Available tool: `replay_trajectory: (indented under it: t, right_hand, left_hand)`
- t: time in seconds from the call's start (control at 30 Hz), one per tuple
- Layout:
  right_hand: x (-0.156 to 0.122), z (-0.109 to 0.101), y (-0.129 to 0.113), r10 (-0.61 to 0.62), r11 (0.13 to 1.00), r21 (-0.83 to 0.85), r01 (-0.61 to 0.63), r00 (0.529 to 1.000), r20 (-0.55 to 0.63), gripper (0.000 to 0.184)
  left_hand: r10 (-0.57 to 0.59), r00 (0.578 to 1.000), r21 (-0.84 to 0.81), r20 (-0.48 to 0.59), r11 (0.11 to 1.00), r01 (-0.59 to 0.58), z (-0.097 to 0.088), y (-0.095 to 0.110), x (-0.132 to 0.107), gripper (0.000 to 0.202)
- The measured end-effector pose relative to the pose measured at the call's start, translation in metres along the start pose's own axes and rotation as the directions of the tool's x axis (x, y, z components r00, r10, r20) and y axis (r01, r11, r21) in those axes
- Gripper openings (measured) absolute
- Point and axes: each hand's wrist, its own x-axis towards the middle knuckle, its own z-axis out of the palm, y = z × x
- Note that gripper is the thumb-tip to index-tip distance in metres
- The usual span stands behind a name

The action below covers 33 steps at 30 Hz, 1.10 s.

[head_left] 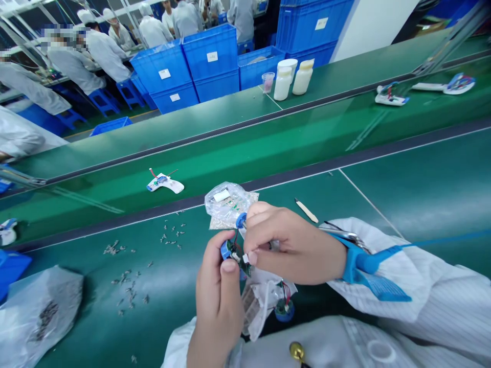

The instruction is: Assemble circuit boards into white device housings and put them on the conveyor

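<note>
one camera on the person's head looks forward and down, tilted slightly, close above the left hand (pixel 218 296) and right hand (pixel 295 248), across the counter (pixel 414 189) and green belt (pixel 230 153) toward co-workers (pixel 107 53) far off at the top.

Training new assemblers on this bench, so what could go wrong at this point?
The thin wires on the blue-capped circuit board in the left hand might snag or pull loose as the right hand pinches the small white connector. The loose small metal parts on the green mat could get knocked about or lost.
</note>
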Motion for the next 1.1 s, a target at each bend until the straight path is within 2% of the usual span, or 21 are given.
replay_trajectory:
  t: [0.23,0.63,0.93,1.1]
  right_hand:
    - [0.003,-0.002,-0.005,-0.024,0.999,-0.046,0.027,0.997,0.070,0.026]
    - [0.001,-0.007,-0.010,0.002,0.993,-0.117,0.012,0.992,0.124,0.028]
    - [0.000,-0.009,-0.011,-0.064,0.956,-0.277,0.100,0.989,0.135,0.028]
    - [0.001,-0.010,-0.011,-0.049,0.932,-0.348,0.104,0.985,0.164,0.028]
  left_hand:
    - [0.071,0.986,0.030,0.149,0.997,-0.076,-0.009,0.000,0.001,0.040]
    - [0.065,0.978,-0.062,0.199,0.997,-0.054,-0.010,0.003,0.000,0.031]
    - [0.123,0.962,0.016,0.244,0.991,-0.131,-0.011,0.007,0.000,0.024]
    - [0.142,0.950,0.085,0.278,0.981,-0.172,-0.012,0.006,0.001,0.026]
